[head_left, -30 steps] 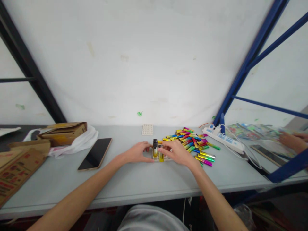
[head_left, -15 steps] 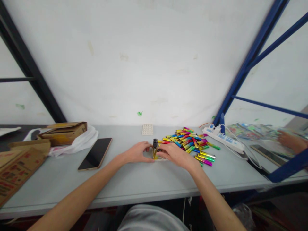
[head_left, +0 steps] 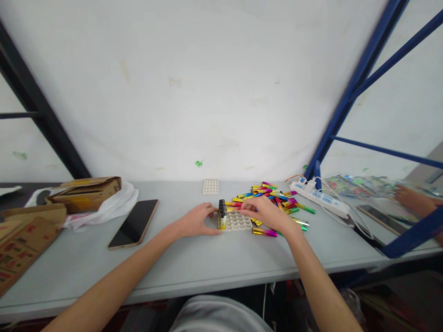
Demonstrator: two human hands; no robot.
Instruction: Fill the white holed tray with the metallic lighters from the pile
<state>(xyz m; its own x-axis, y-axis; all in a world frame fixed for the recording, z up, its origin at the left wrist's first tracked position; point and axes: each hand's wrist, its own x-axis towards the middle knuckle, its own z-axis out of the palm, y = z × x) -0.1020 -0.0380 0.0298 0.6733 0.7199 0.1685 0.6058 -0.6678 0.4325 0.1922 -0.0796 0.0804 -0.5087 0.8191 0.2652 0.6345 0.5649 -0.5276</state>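
Note:
A white tray with round holes (head_left: 238, 222) lies on the grey table (head_left: 194, 258). Two or three lighters (head_left: 222, 215) stand upright in its left edge. My left hand (head_left: 196, 221) lies curled against the tray's left side, fingertips at the standing lighters. A pile of several shiny multicoloured lighters (head_left: 277, 199) lies just right of and behind the tray. My right hand (head_left: 265, 213) reaches over the pile's near left part, its fingers curled down and pinching a lighter there. A single gold and pink lighter (head_left: 265, 232) lies loose under my right wrist.
A second small white tray (head_left: 211, 186) sits by the wall. A dark phone (head_left: 133, 222), cardboard boxes (head_left: 85, 192) and a white plastic bag (head_left: 116, 205) are to the left. A power strip (head_left: 320, 198), a blue frame post (head_left: 346, 106) and another person's hand (head_left: 411, 200) are to the right.
My right hand has left the tray and moved right and back to the lighter pile, uncovering the tray's holes. My left hand has stayed at the tray's left edge.

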